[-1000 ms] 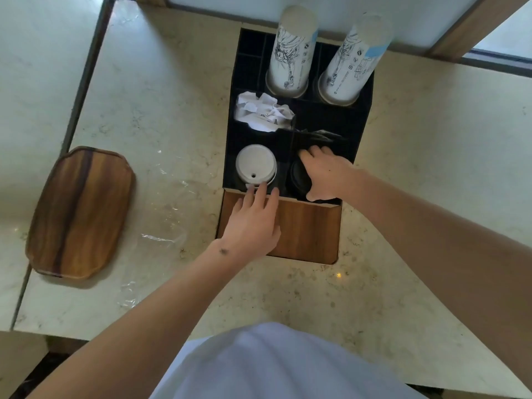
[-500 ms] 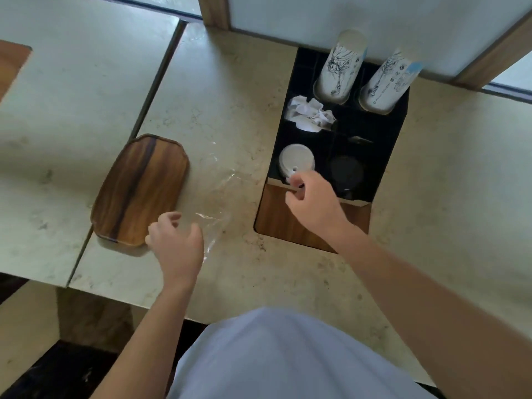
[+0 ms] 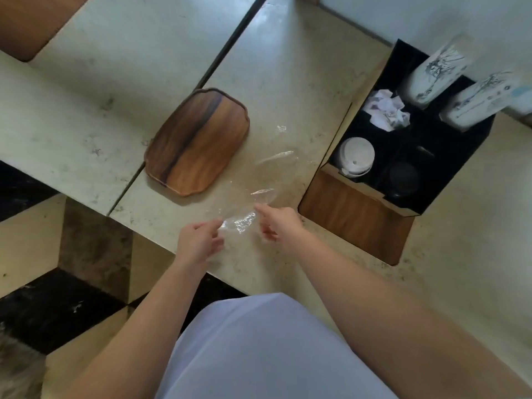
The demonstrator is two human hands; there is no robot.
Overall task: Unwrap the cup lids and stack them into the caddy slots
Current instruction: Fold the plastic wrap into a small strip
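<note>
Both hands, left hand and right hand, pinch the clear plastic wrap on the table, beside the caddy.

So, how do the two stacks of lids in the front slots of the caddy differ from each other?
The white lids are bright and show a small drink hole on top; the black lids are dark, and no detail can be made out on them. The white lids sit in the left front slot and reach higher, while the black lids sit lower in the right one. Both are round, unwrapped, and stand in the caddy, touched by neither hand.
</note>
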